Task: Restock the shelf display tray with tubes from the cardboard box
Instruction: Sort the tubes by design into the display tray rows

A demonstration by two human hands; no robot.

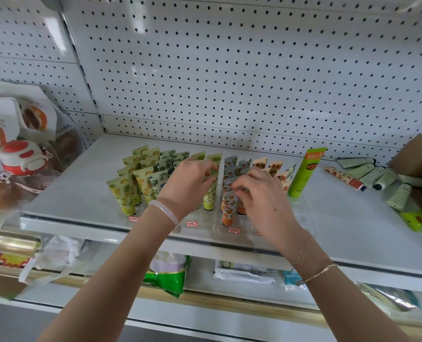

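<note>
A clear display tray (301, 218) stands on the white shelf with rows of upright patterned tubes. My left hand (189, 181) pinches the crimped top of a green-yellow tube (209, 201) in the middle rows. My right hand (259, 196) pinches the top of an orange-patterned tube (228, 208) just to the right of it. Yellow tubes (122, 193) and blue-flowered tubes (159, 181) fill the left rows. A tall bright green tube (303, 171) stands at the tray's right end. The cardboard box (417, 156) sits at the far right edge.
Loose tubes (370, 174) lie on the shelf beside the box, with a green one (419, 218) nearer the front. Packaged pastries (32, 117) and a red-white bottle (23, 156) crowd the left. A pegboard wall (229, 70) backs the shelf. Bagged goods lie on the lower shelf (170, 275).
</note>
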